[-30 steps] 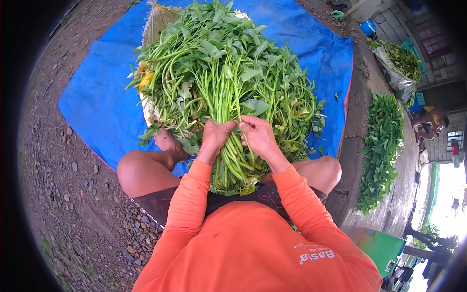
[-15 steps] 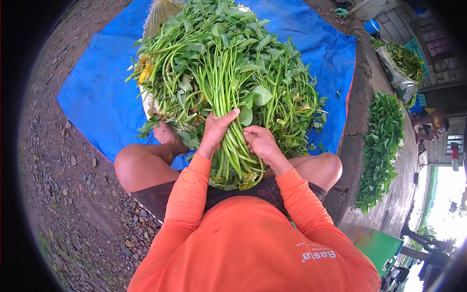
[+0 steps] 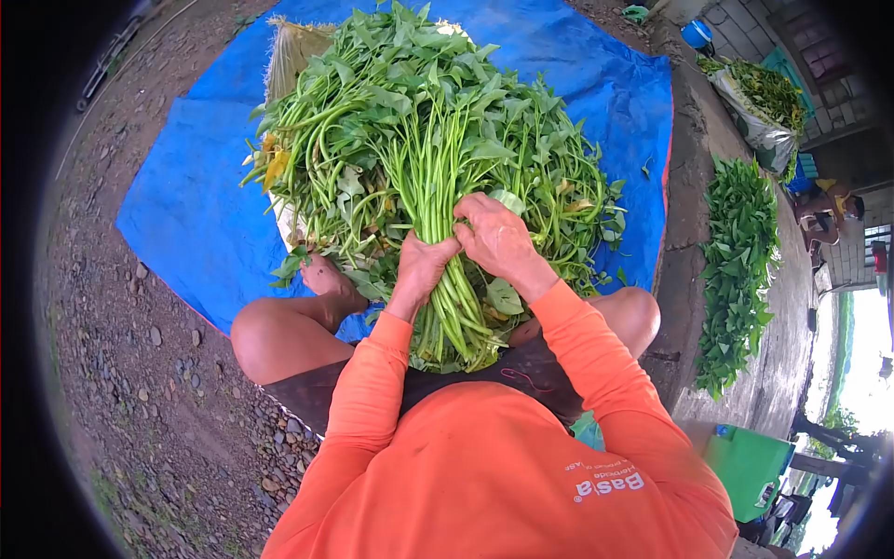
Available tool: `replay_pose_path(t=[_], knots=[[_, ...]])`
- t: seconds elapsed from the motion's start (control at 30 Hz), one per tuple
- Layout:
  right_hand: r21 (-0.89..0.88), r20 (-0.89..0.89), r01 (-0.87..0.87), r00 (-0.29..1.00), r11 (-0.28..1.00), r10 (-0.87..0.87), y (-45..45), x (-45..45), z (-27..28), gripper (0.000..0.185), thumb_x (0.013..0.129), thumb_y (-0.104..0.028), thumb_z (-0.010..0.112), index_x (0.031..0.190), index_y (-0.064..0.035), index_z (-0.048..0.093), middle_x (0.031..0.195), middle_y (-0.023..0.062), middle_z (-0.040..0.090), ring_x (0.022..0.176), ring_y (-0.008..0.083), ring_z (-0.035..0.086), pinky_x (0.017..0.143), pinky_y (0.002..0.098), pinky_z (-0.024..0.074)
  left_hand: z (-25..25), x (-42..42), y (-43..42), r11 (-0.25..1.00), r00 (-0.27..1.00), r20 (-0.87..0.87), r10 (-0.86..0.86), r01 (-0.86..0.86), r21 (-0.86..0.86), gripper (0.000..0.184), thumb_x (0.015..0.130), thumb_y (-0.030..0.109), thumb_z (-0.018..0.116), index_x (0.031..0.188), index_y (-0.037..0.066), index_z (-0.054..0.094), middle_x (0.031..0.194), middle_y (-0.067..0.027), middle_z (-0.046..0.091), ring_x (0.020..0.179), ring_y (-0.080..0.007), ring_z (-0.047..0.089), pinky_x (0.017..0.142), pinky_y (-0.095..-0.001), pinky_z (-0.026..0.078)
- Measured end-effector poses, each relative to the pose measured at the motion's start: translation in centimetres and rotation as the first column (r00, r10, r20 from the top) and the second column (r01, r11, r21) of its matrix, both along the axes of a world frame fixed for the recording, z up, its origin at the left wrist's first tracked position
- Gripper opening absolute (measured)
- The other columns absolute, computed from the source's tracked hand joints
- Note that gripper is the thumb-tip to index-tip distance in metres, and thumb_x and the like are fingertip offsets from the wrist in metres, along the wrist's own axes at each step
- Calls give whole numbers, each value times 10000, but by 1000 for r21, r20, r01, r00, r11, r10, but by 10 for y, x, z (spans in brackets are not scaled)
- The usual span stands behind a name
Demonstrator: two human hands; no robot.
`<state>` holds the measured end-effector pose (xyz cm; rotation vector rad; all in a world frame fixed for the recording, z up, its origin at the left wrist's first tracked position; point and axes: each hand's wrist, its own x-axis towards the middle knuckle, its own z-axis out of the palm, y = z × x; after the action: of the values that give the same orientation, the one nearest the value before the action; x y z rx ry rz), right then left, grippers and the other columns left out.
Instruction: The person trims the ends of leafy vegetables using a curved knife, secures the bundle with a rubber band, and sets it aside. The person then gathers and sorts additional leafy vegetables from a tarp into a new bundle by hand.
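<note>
My left hand [image 3: 426, 267] is wrapped around a thick bunch of long green leafy stems [image 3: 436, 172], gripping it near its middle. The cut stem ends [image 3: 456, 321] point down toward my lap, and the leaves fan out away from me. My right hand [image 3: 498, 240] is closed at the bunch's right edge, just above the left hand, fingers curled inward; what they pinch is hidden. Below the right hand, a loose broad leaf [image 3: 504, 297] lies beside the stem ends. Behind the bunch spreads a large heap of the same greens [image 3: 540, 158], with some yellowed leaves [image 3: 277, 168].
The heap lies on a blue tarp [image 3: 177, 196], partly over a woven sack [image 3: 293, 56]. To the right, a row of leafy bunches [image 3: 740, 270] lies on concrete, near a filled sack [image 3: 764, 107] and a green container [image 3: 748, 470]. Another person [image 3: 824, 210] is at far right.
My right hand has moved up along the bunch's right edge. The broad leaf that was above it now lies below it, near the stem ends. My left hand keeps its grip.
</note>
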<state>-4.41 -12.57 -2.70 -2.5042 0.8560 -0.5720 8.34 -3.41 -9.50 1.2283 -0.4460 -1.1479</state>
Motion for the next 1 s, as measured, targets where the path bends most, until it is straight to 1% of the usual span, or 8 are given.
replay_pose_path(t=[0.23, 0.43, 0.5, 0.6, 0.67, 0.73, 0.83, 1.0], knots=[[-65, -15, -123, 992, 990, 122, -19, 8, -7, 154, 915, -175, 702, 907, -35, 765, 903, 153, 724, 910, 377, 684, 857, 465, 561, 12, 8, 4, 1000, 999, 42, -16, 16, -16, 387, 840, 94, 777, 1201, -18, 695, 1067, -47, 754, 882, -123, 692, 799, -299, 559], [493, 125, 87, 978, 866, -170, -37, 13, 1, 232, 913, -231, 711, 880, -1, 724, 795, 52, 684, 736, 166, 621, 713, 353, 521, 25, 22, 4, 998, 999, -3, -49, 49, 47, 276, 844, 87, 792, 1084, 15, 676, 848, -40, 695, 672, -137, 652, 632, -312, 558], [534, 231, 118, 932, 837, -279, -49, -4, 21, 280, 937, -276, 659, 914, -8, 737, 905, 183, 734, 817, 303, 701, 808, 429, 564, 33, 32, 9, 996, 994, -81, -68, 72, 50, 267, 852, 91, 792, 1076, 18, 668, 839, -44, 693, 641, -136, 655, 604, -300, 565], [339, 123, 320, 917, 884, -379, -63, -41, 51, 242, 947, -230, 668, 987, -2, 741, 937, 159, 748, 827, 290, 707, 809, 409, 570, 27, 47, 10, 999, 997, -72, -37, 38, 15, 247, 909, 166, 765, 1072, -5, 691, 861, -65, 710, 661, -153, 681, 592, -315, 602], [-293, 119, 407, 913, 865, -390, -60, -70, 43, 219, 942, -205, 671, 987, -3, 743, 927, 172, 750, 844, 313, 723, 810, 418, 575, 32, 53, 12, 999, 997, -68, -24, 27, 41, 286, 919, 211, 761, 1068, -28, 712, 865, -90, 714, 676, -181, 696, 627, -330, 625], [-307, 111, 352, 936, 884, -334, -39, -77, 53, 202, 944, -183, 690, 1000, 3, 742, 925, 159, 751, 853, 289, 726, 813, 400, 578, 36, 50, 11, 999, 995, -104, -10, 14, 40, 284, 916, 213, 765, 1063, -22, 705, 875, -98, 716, 707, -193, 706, 644, -349, 637], [492, 132, 31, 985, 870, -110, 14, -66, 60, 181, 955, -145, 719, 1037, 15, 737, 974, 135, 771, 885, 243, 736, 827, 367, 583, 30, 51, 7, 1000, 994, -112, -7, 9, 19, 284, 918, 205, 759, 1082, -17, 693, 899, -101, 722, 742, -201, 717, 665, -359, 642], [446, 107, 47, 989, 894, -106, 39, -43, 31, 217, 948, -144, 736, 1085, 18, 690, 940, 180, 758, 874, 361, 741, 812, 424, 584, 33, 41, 7, 999, 984, -176, -35, 36, -1, 246, 927, 131, 714, 1104, -38, 695, 977, -113, 751, 794, -188, 730, 740, -321, 625]])
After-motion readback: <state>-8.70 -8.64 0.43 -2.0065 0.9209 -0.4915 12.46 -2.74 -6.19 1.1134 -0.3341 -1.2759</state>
